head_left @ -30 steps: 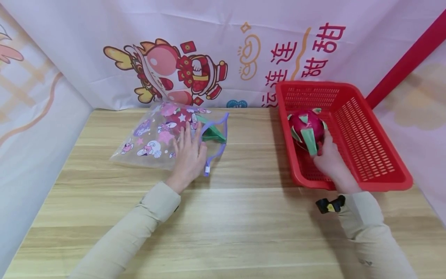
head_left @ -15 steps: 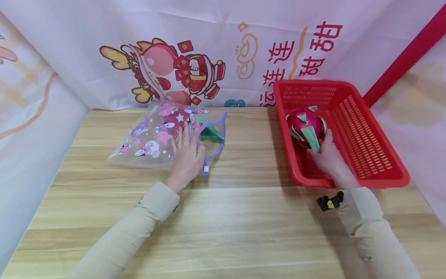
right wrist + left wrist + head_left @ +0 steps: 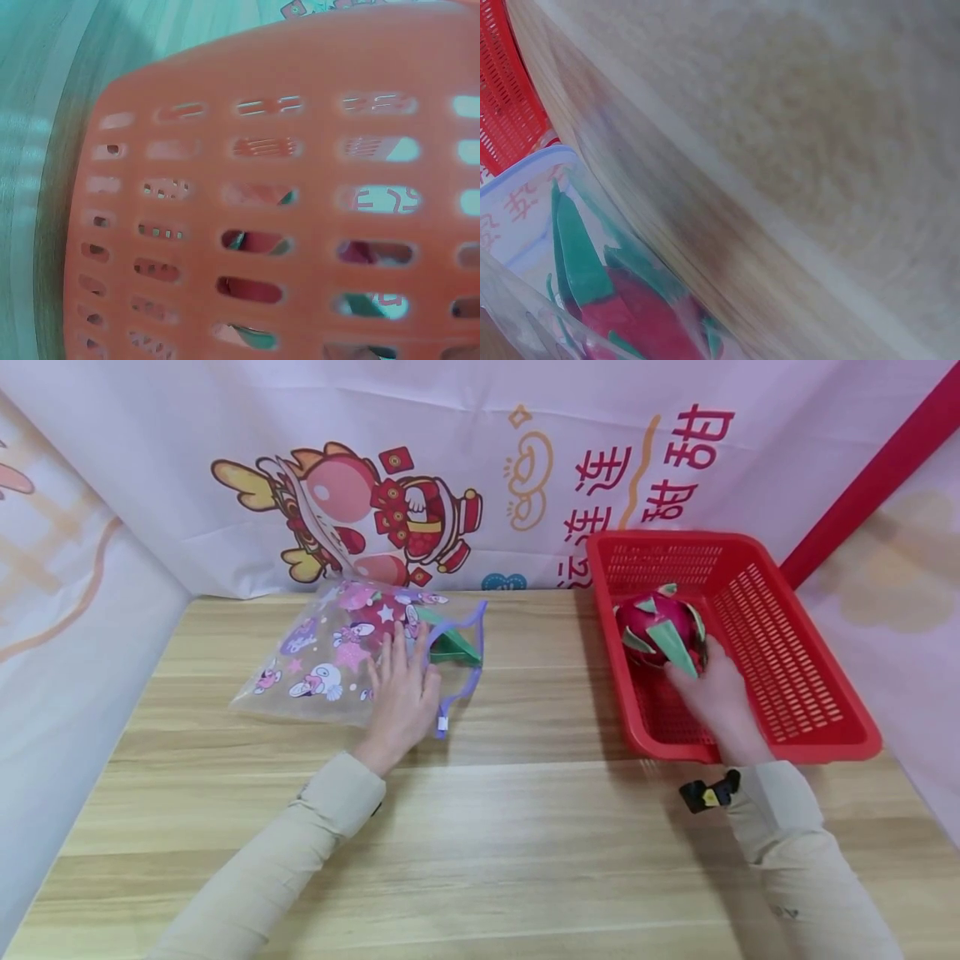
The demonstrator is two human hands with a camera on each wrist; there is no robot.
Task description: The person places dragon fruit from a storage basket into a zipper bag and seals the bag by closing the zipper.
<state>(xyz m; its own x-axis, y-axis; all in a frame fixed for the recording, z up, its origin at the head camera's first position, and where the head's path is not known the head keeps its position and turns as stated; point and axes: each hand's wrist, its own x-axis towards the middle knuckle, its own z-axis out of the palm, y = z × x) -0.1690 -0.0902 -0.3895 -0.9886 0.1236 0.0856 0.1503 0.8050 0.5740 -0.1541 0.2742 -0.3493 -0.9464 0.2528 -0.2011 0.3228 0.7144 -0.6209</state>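
Observation:
In the head view my left hand (image 3: 401, 706) lies with straight, spread fingers on a clear zip bag (image 3: 322, 656) with cartoon prints and a purple edge. Inside the bag is a red fruit with green leaf tips (image 3: 453, 647); the left wrist view shows this red fruit (image 3: 641, 315) with long green scales close up. My right hand (image 3: 716, 693) reaches into a red plastic basket (image 3: 780, 652) and grips a dragon fruit (image 3: 647, 620) by its lower right side, thumb at a pale green scale. Its other fingers are mostly hidden behind the fruit.
The basket's slotted wall (image 3: 300, 172) fills most of the right wrist view. Bag and basket stand on a wooden table (image 3: 480, 852), with a printed white curtain (image 3: 465, 460) right behind them. The basket's near rim (image 3: 675, 750) runs under my right wrist.
The dragon fruit has turned slightly, its front scale now slanting more to the right, and my right thumb sits closer to it. My left hand and the bag have stayed put.

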